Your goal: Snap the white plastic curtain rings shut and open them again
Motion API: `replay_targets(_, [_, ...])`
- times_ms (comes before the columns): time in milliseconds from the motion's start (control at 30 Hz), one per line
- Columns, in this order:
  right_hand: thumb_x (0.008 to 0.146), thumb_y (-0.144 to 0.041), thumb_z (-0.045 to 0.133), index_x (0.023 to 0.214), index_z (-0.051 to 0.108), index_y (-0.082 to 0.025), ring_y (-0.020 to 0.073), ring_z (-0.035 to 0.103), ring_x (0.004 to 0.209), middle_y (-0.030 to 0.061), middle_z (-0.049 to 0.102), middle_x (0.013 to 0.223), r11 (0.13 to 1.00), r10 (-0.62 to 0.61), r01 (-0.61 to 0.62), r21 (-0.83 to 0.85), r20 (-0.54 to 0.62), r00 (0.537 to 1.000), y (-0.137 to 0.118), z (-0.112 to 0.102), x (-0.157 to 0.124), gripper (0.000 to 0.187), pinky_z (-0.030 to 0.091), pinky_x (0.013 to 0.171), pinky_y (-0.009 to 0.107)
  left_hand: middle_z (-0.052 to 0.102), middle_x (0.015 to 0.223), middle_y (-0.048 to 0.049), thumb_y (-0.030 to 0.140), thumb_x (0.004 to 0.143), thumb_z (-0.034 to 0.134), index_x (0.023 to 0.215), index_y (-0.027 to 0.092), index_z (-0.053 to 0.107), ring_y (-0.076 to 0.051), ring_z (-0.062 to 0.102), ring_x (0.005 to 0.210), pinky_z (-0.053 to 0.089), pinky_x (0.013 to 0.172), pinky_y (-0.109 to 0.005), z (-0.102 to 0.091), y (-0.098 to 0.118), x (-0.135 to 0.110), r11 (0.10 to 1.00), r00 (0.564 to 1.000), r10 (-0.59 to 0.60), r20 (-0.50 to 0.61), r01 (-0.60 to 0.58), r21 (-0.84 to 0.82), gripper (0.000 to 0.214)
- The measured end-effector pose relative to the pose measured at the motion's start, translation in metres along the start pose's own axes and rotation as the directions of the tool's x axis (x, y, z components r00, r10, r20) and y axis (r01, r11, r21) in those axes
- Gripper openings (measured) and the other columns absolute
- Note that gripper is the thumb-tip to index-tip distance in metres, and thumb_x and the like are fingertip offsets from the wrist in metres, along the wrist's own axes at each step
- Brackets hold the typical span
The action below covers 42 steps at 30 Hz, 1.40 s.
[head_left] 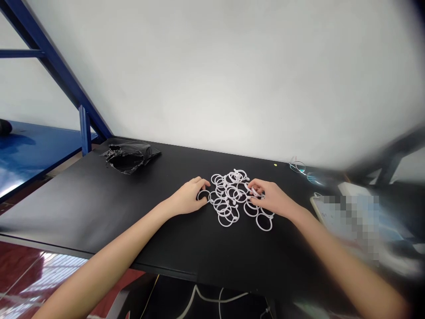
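Observation:
Several thin white rings (pixel 232 193), each with a small rounded knob, lie overlapping in a loose pile on the black tabletop (pixel 186 243). At the pile's left edge is my left hand (pixel 190 196), its thumb and fingers curled around a white ring (pixel 203 191). My right hand (pixel 270 198) is on the right side of the pile, its fingers closed around another white ring (pixel 255 192). Below the right hand, a separate white ring (pixel 264 222) lies flat, close to the others. The fingertips of both hands are partly hidden.
A crumpled black plastic bag (pixel 133 156) lies at the back left. Eyeglasses (pixel 298 166) rest near the wall, with a small yellow bit (pixel 275 165) beside them. A white-edged phone-like object (pixel 318 208) and blurred packages stand right. A blue metal frame (pixel 63 75) rises left.

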State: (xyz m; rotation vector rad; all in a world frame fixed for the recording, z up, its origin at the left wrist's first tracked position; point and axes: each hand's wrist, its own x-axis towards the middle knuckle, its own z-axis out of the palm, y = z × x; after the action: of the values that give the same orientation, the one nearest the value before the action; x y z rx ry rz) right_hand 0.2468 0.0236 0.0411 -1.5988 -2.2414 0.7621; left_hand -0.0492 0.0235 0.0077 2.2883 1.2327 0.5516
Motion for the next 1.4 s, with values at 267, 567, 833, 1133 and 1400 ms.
replay_targets(267, [0.071,-0.018,0.054,0.085,0.06,-0.019,0.015,0.056,0.065,-0.0011,0.061,0.071,1.0,-0.002,0.002,-0.012,-0.027,1.0,-0.004,-0.005,0.007,0.015,0.046,0.063,0.028,0.057,0.088,-0.0044,0.019,0.084,0.047,0.084,0.02,0.058,-0.019,0.058,0.079,0.048,0.072,-0.032,0.011,0.001,0.004,0.997,0.998,-0.005,-0.06,0.009,0.071,0.011])
replay_targets(567, [0.073,-0.028,0.064,0.096,0.065,-0.02,0.0204,0.064,0.077,0.004,0.068,0.084,1.0,0.023,-0.021,-0.016,0.095,0.995,-0.003,-0.011,-0.004,0.024,0.05,0.069,0.032,0.065,0.084,-0.0008,0.018,0.084,0.047,0.087,0.02,0.062,-0.013,0.057,0.068,0.048,0.063,-0.026,-0.004,0.0,0.005,0.984,0.993,-0.015,-0.113,-0.006,-0.178,0.015])
replay_targets(833, [0.072,-0.017,0.053,0.1,0.058,-0.021,0.0149,0.054,0.065,-0.0015,0.059,0.076,0.993,-0.018,0.022,-0.113,0.032,0.999,-0.009,0.008,-0.007,0.029,0.042,0.062,0.026,0.065,0.098,-0.0044,0.024,0.083,0.056,0.096,0.022,0.064,-0.02,0.06,0.091,0.05,0.081,-0.034,0.013,0.002,0.009,0.99,0.993,0.026,-0.119,-0.042,-0.137,0.015])
replay_targets(1133, [0.07,-0.017,0.052,0.089,0.058,-0.021,0.0139,0.053,0.065,-0.0021,0.06,0.075,1.0,-0.009,0.012,0.025,-0.116,0.993,-0.01,0.001,-0.005,0.02,0.042,0.063,0.027,0.062,0.08,-0.002,0.014,0.072,0.056,0.073,0.018,0.059,-0.017,0.058,0.072,0.046,0.063,-0.027,0.002,0.008,0.022,0.998,1.0,0.008,0.012,-0.007,-0.07,0.006])
replay_targets(1400, [0.071,-0.028,0.067,0.095,0.063,-0.019,0.0179,0.059,0.07,0.0007,0.066,0.073,0.974,-0.003,0.064,0.218,-0.268,0.964,-0.012,-0.014,-0.008,0.025,0.047,0.073,0.033,0.06,0.084,-0.0024,0.011,0.085,0.053,0.067,0.017,0.046,-0.013,0.058,0.078,0.046,0.069,-0.025,-0.022,0.028,0.013,0.92,0.946,0.282,-0.16,-0.314,-0.236,0.021])
